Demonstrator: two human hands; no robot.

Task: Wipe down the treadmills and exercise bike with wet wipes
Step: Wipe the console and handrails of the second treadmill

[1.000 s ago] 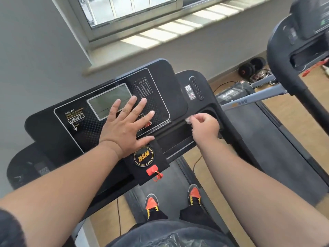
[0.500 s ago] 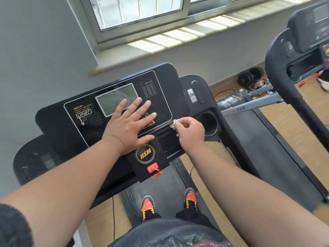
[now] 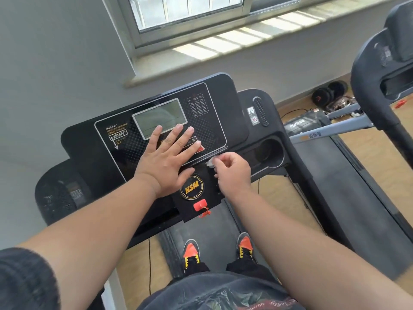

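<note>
Treadmill console (image 3: pixel 223 101), centre frame: glossy black panel, grey LCD, white-outlined control area, gold HSM badge (image 3: pixel 191 189), red safety key (image 3: pixel 200 206) below it. Wet wipe (image 3: pixel 210 163) is a small crumpled white wad at the console's lower right edge, just left of the cup holder (image 3: pixel 269 151). Your right hand (image 3: pixel 232 175) has its fingers curled, pinching the wipe against the panel edge. Your left hand (image 3: pixel 171 158) lies flat on the control area, fingers spread, fingertips on the LCD's lower edge. Count: two treadmills (second treadmill (image 3: pixel 368 70) at right edge), one wipe, two shoes on the belt, one dumbbell (image 3: pixel 329 92) upper right.
</note>
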